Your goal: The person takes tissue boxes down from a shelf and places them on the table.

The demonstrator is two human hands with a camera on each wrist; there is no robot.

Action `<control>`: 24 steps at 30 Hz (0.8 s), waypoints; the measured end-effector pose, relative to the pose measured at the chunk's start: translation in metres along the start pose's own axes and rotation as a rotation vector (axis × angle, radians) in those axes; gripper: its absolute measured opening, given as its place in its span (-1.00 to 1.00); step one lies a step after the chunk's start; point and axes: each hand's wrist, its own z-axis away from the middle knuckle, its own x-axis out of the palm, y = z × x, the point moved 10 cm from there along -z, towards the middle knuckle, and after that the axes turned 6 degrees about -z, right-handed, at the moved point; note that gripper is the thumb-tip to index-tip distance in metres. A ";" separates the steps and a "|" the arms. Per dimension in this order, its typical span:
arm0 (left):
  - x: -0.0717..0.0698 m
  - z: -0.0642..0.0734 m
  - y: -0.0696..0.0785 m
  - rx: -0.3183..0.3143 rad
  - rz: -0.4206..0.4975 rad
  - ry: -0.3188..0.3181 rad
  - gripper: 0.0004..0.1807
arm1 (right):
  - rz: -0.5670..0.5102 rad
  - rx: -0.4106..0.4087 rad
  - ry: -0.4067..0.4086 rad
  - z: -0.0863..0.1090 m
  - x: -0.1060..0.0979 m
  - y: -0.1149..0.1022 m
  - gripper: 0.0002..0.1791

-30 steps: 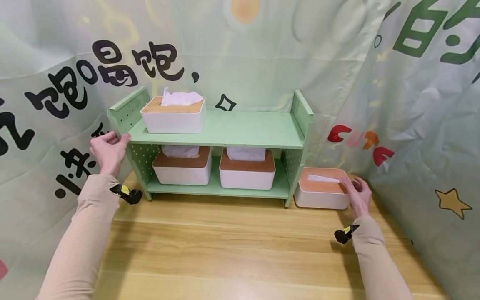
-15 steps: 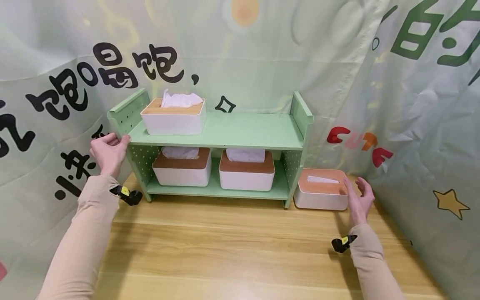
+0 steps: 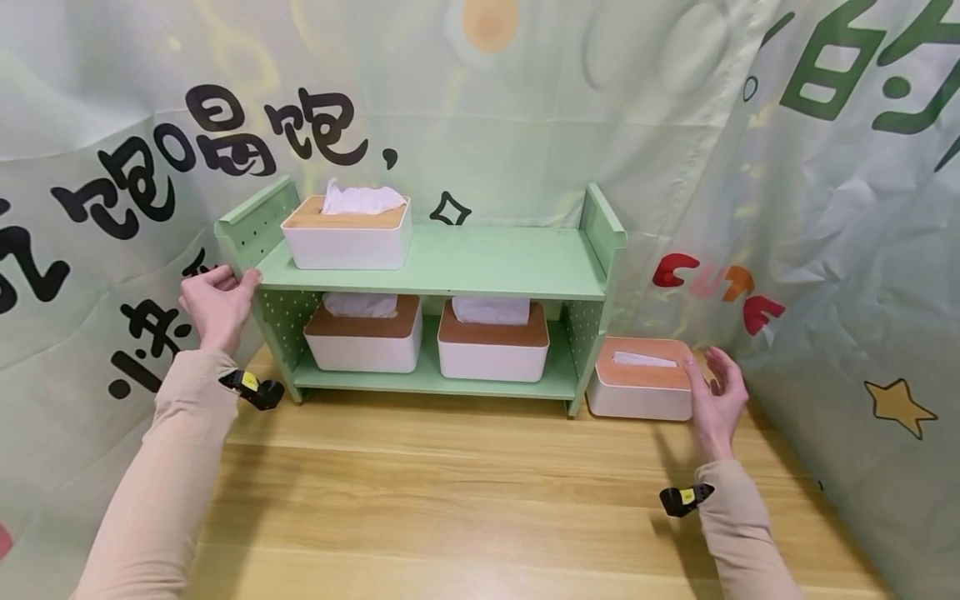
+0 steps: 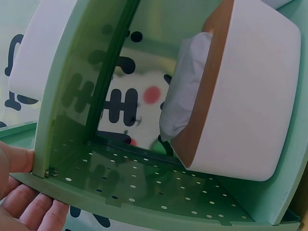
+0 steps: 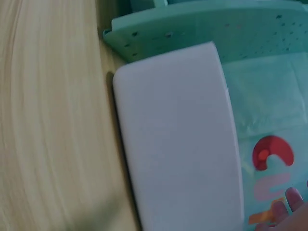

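Observation:
My left hand (image 3: 217, 308) grips the left side of a green two-tier shelf (image 3: 495, 258); in the left wrist view its thumb (image 4: 19, 159) presses the shelf board's corner and its fingers (image 4: 38, 209) lie along the outside of the perforated side panel. At the right, a white tissue box (image 3: 641, 402) with a wooden lid stands on the table close beside the shelf, a slip of tissue in its slot. My right hand (image 3: 716, 408) is at that box's right end, fingers spread and bent, thumb upright against the end. In the right wrist view, the box's white front (image 5: 178, 139) fills the middle.
One tissue box (image 3: 347, 246) stands on the upper tier at left. Two more, a left box (image 3: 365, 353) and a right box (image 3: 493, 360), stand on the lower tier. A printed curtain (image 3: 510, 125) hangs behind and at both sides of the wooden table (image 3: 450, 492).
My right hand has drawn back from over the lid's right edge, and its fingers have spread. The view has shifted slightly. My left hand keeps its grip on the shelf.

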 end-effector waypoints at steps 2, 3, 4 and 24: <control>0.000 0.000 0.000 -0.002 0.001 -0.001 -0.48 | -0.022 -0.009 -0.012 0.003 0.003 -0.006 -0.52; 0.000 0.001 0.000 -0.003 0.003 -0.002 -0.48 | -0.038 -0.014 -0.018 0.004 0.005 -0.009 -0.51; 0.000 0.001 0.000 -0.002 0.003 -0.001 -0.48 | -0.059 -0.019 -0.022 0.006 0.006 -0.012 -0.51; 0.000 0.001 -0.001 -0.021 -0.010 -0.006 -0.47 | -0.168 -0.287 -0.151 0.044 0.045 -0.088 -0.59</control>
